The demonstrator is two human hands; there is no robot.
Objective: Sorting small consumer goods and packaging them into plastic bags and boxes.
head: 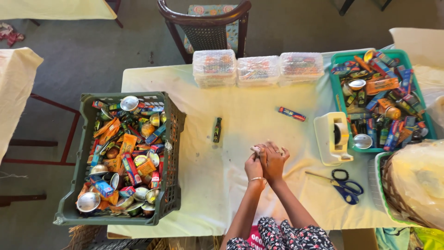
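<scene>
While pressed together, left hand (254, 167), right hand (274, 159), perhaps gripping something pale.

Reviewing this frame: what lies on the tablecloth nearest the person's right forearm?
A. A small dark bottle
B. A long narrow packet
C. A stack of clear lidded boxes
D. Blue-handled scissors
D: the blue-handled scissors lie on the cloth just right of the forearm below the right hand, which is clasped with the left hand.

Your left hand (253, 167) and right hand (274, 161) are pressed together over the cloth-covered table (240, 120) (a small pale item barely shows between them); scissors (344, 186) lie near your right.
</scene>
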